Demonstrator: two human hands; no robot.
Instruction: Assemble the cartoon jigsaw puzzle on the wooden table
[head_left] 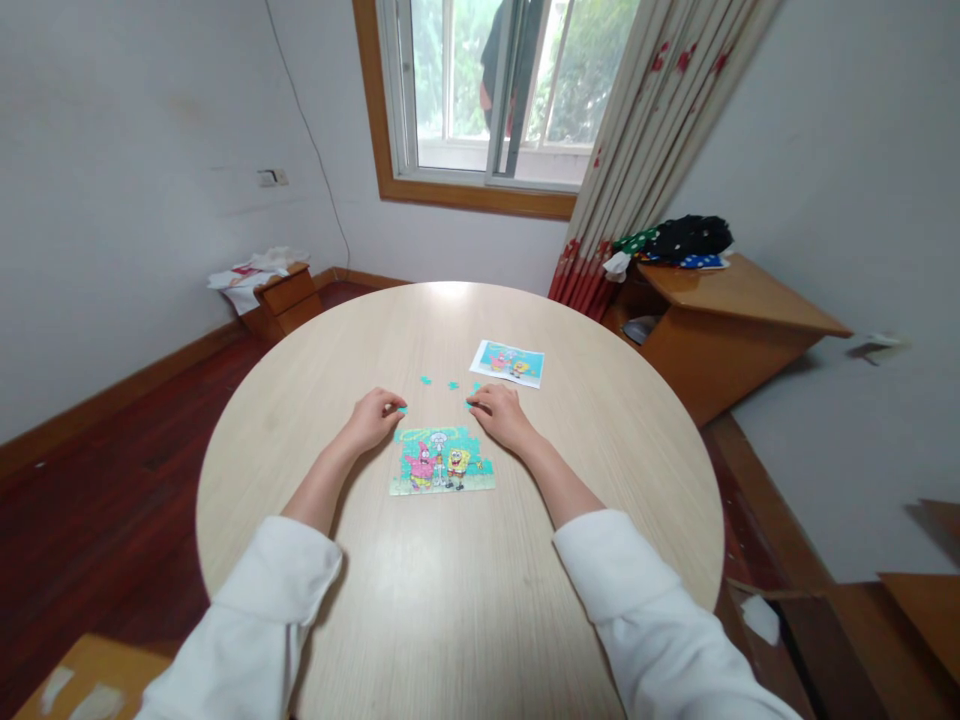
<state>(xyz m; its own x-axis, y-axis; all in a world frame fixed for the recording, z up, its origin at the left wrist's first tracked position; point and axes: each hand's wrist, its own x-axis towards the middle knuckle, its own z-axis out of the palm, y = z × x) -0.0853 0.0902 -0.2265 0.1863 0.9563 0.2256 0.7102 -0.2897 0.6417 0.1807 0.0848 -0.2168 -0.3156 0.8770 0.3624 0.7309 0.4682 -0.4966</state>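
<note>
A cartoon jigsaw puzzle point(442, 462), mostly joined, lies on the round table with a ragged upper right edge. Beyond its upper left corner, my left hand point(375, 415) pinches a small teal puzzle piece point(403, 409). My right hand point(501, 414) is above the puzzle's right side, thumb and fingers closed on another teal piece point(469, 404). Loose teal pieces lie farther back: one piece point(426, 380) at left, a second piece point(453, 385) in the middle, and a third piece point(476, 387) close to my right fingers.
Behind my right hand lies a printed reference picture point(510, 363) with the same cartoon. The pale round table point(450, 600) fills the middle. A wooden cabinet point(720, 320) with cloths on top stands at right, a small drawer unit point(289, 300) at left. A person point(495, 65) shows outside the window.
</note>
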